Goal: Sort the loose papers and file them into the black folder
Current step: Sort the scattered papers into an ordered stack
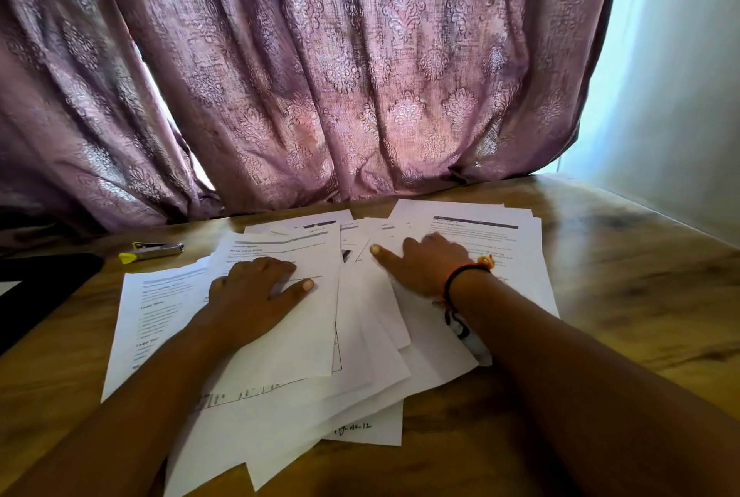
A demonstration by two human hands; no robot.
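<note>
Well left of the left hand (256, 292) lies the folder (40, 288), a stapler (154, 250) nearer. That hand presses flat on the papers (360, 336). The right hand (424, 264), apart from it, rests spread on them, its fingers blurred.

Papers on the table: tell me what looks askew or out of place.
The loose papers lie in a skewed, overlapping heap, with sheets turned at different angles. The left hand and right hand rest on them. The black folder lies apart at the far left.
</note>
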